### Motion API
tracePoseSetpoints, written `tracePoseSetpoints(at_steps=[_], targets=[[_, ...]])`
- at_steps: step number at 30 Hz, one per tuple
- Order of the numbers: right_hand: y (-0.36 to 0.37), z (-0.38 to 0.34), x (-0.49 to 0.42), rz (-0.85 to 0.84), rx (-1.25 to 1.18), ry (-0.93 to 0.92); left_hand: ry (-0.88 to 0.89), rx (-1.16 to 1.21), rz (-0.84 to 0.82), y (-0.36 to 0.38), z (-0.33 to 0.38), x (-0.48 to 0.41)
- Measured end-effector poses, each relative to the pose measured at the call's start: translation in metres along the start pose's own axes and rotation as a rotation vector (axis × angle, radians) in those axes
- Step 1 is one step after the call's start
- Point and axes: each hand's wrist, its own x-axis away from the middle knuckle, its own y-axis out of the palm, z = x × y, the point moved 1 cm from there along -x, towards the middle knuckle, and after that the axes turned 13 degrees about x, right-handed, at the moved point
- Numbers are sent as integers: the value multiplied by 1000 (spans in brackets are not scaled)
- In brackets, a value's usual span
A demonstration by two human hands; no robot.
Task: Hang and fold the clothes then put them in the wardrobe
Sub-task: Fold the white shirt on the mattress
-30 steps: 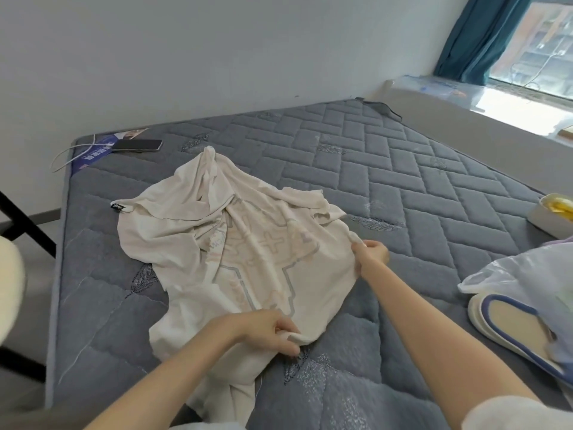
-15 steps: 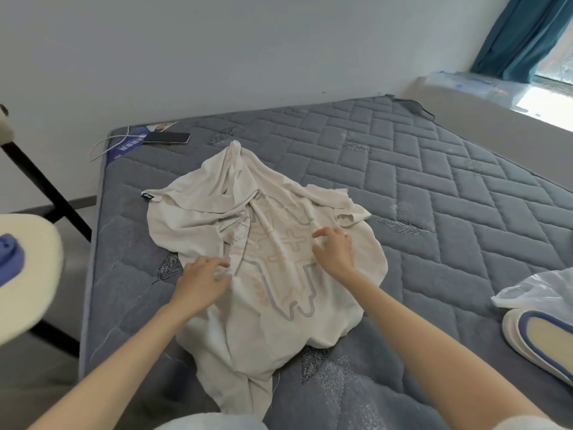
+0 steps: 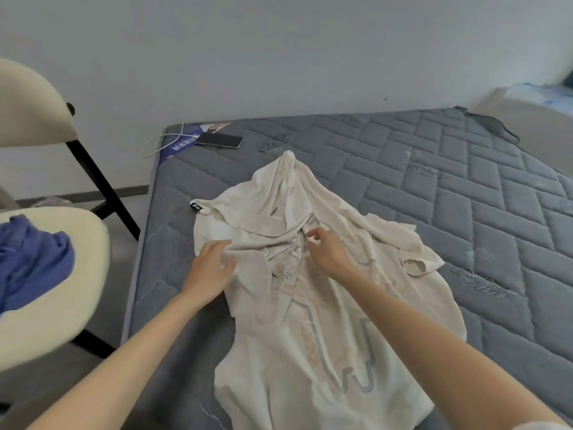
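Note:
A cream T-shirt (image 3: 313, 305) with a pale printed design lies crumpled on the grey quilted mattress (image 3: 449, 187). Its upper part is bunched into folds, with a small black tag at the left edge. My left hand (image 3: 210, 268) rests flat on the shirt's left side, fingers spread. My right hand (image 3: 325, 249) sits on the bunched folds near the middle of the shirt, fingers curled at the fabric; whether it pinches the cloth is unclear. A blue garment (image 3: 31, 262) lies on the cream chair (image 3: 68, 305) at the left.
A phone (image 3: 219, 140) with a white cable (image 3: 155, 147) lies at the mattress's far left corner, beside a blue label. The chair with black legs stands close to the bed's left edge. A white wall runs behind the bed. A ledge sits at the far right.
Both hands have moved up the shirt from its lower edge toward the bunched upper part. The view has swung left, bringing the chair and blue garment in and losing the bag and slipper.

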Motion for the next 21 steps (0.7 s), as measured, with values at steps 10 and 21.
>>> tracePoseSetpoints(at_steps=[10, 21], targets=[[13, -44, -114, 21, 140, 30, 110, -203, -91, -23, -19, -118], [47, -51, -206, -92, 90, 237, 10, -365, -171, -35, -55, -191]])
